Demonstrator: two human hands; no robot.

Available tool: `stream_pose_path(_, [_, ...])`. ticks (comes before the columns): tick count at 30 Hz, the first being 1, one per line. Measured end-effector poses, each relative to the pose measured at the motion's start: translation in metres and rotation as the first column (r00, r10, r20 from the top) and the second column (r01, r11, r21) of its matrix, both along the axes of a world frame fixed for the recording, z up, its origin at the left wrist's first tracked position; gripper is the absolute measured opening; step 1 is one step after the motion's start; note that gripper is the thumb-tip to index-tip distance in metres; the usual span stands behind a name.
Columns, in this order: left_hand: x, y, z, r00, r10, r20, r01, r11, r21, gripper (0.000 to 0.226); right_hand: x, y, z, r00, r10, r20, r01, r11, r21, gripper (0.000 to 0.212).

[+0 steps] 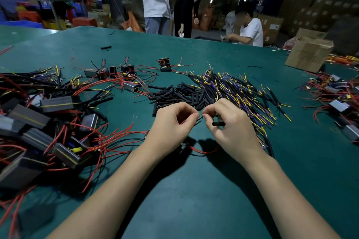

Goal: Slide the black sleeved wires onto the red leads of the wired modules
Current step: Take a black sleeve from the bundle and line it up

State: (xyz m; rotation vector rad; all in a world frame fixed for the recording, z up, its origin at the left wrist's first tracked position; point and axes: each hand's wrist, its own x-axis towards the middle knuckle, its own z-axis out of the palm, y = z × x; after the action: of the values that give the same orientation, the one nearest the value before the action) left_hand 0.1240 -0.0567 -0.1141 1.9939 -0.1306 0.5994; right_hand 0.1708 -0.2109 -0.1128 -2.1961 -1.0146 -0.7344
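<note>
Pinching fine wire ends between thumb and forefinger of each hand, I have my left hand (172, 122) and right hand (229, 122) almost tip to tip just above the green felt-covered desk (194, 190). My right fingers (210, 111) also hold a short black sleeved wire (218, 124), which lies across them; my left fingers (191, 114) are curled tight on what I take to be the thin red lead (196, 149) looping under my wrists, though the joint itself is too small to make out. Both pieces look feather-light and limp, so I judge the lead needs gripping close to its tip or it will buckle, while the sleeve looks stiffer and is best held mid-length.

To my left sits a heap of grey metal-cased wired modules with red leads (48, 122), their wires sprawling toward my left forearm, an easy snag. Just beyond my hands lies a loose pile of short black tube sleeves (174, 95), and right of it a fan of black sleeved wires with yellow and purple tips (242, 91), touching my right hand's far side. More modules (340, 101) lie far right. Farther off stand a brown cardboard box (308, 54) and several people (250, 29) past the desk edge.
</note>
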Motion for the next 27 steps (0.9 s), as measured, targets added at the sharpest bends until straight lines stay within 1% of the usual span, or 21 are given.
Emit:
stream_pose_path(2, [-0.002, 0.0, 0.001, 0.996, -0.014, 0.087, 0.005, 0.995, 0.102, 0.005, -0.001, 0.002, 0.001, 0.998, 0.018, -0.063, -0.016, 0.999, 0.036, 0.003])
stream_pose_path(4, [-0.003, 0.004, 0.002, 0.983, -0.033, 0.179, -0.015, 0.966, 0.257, 0.008, -0.002, 0.006, 0.003, 0.984, 0.037, -0.173, -0.019, 0.994, 0.107, 0.01])
stream_pose_path(6, [-0.003, 0.007, 0.003, 0.966, -0.048, 0.253, -0.057, 0.918, 0.393, 0.006, -0.003, 0.008, 0.004, 0.945, 0.059, -0.323, 0.002, 0.983, 0.184, 0.019])
stream_pose_path(8, [-0.004, 0.008, 0.003, 0.957, -0.048, 0.287, -0.094, 0.881, 0.463, 0.004, -0.003, 0.008, 0.005, 0.902, 0.084, -0.423, 0.02, 0.971, 0.236, 0.021])
stream_pose_path(10, [-0.003, 0.007, 0.004, 0.952, -0.046, 0.303, -0.119, 0.855, 0.505, 0.006, -0.003, 0.007, 0.007, 0.898, 0.079, -0.433, 0.037, 0.967, 0.252, 0.02])
stream_pose_path(12, [-0.002, 0.006, 0.005, 0.947, -0.043, 0.317, -0.136, 0.843, 0.521, 0.007, -0.004, 0.007, 0.01, 0.929, 0.039, -0.368, 0.043, 0.976, 0.212, 0.017])
stream_pose_path(14, [-0.002, 0.003, 0.005, 0.954, -0.034, 0.299, -0.113, 0.881, 0.46, 0.006, -0.007, 0.006, 0.012, 0.976, -0.02, -0.216, 0.043, 0.994, 0.102, 0.011])
stream_pose_path(15, [-0.003, 0.001, 0.006, 0.961, -0.023, 0.275, -0.087, 0.921, 0.38, 0.004, -0.009, 0.006, 0.012, 0.994, -0.045, -0.097, 0.049, 0.998, 0.039, 0.009])
stream_pose_path(16, [-0.002, -0.001, 0.007, 0.974, -0.005, 0.227, -0.057, 0.962, 0.267, 0.006, -0.01, 0.006, 0.012, 0.997, -0.069, 0.043, 0.07, 0.997, -0.018, 0.009])
stream_pose_path(17, [-0.002, -0.002, 0.009, 0.99, 0.002, 0.138, -0.02, 0.992, 0.127, 0.009, -0.011, 0.007, 0.012, 0.978, -0.091, 0.185, 0.103, 0.993, -0.06, 0.008])
stream_pose_path(18, [-0.001, -0.001, 0.011, 1.0, -0.025, 0.018, 0.025, 0.999, -0.035, 0.012, -0.011, 0.009, 0.012, 0.947, -0.104, 0.303, 0.136, 0.987, -0.087, 0.008])
stream_pose_path(19, [0.001, 0.001, 0.013, 0.992, -0.081, -0.098, 0.061, 0.98, -0.189, 0.014, -0.012, 0.011, 0.013, 0.918, -0.11, 0.381, 0.159, 0.982, -0.1, 0.009])
stream_pose_path(20, [0.001, 0.004, 0.015, 0.973, -0.137, -0.188, 0.076, 0.95, -0.303, 0.014, -0.013, 0.014, 0.012, 0.905, -0.118, 0.41, 0.173, 0.98, -0.099, 0.01])
stream_pose_path(21, [0.001, 0.007, 0.016, 0.957, -0.168, -0.236, 0.076, 0.932, -0.355, 0.014, -0.013, 0.016, 0.011, 0.918, -0.129, 0.375, 0.174, 0.981, -0.089, 0.01])
stream_pose_path(22, [0.0, 0.007, 0.015, 0.956, -0.162, -0.244, 0.068, 0.933, -0.353, 0.013, -0.013, 0.017, 0.009, 0.953, -0.133, 0.273, 0.156, 0.986, -0.064, 0.008])
stream_pose_path(23, [0.0, 0.007, 0.014, 0.966, -0.126, -0.226, 0.051, 0.948, -0.314, 0.012, -0.012, 0.018, 0.007, 0.987, -0.112, 0.114, 0.114, 0.993, -0.014, 0.007])
stream_pose_path(24, [-0.001, 0.006, 0.012, 0.978, -0.078, -0.194, 0.027, 0.967, -0.253, 0.011, -0.012, 0.017, 0.006, 0.996, -0.057, -0.062, 0.061, 0.996, 0.063, 0.007])
stream_pose_path(25, [-0.001, 0.005, 0.011, 0.988, -0.033, -0.154, 0.004, 0.983, -0.185, 0.01, -0.01, 0.016, 0.004, 0.976, 0.011, -0.219, 0.025, 0.987, 0.161, 0.008])
stream_pose_path(27, [0.0, 0.003, 0.007, 0.998, 0.03, -0.054, -0.034, 0.997, -0.071, 0.009, -0.007, 0.013, 0.005, 0.876, 0.157, -0.456, 0.014, 0.937, 0.349, 0.014])
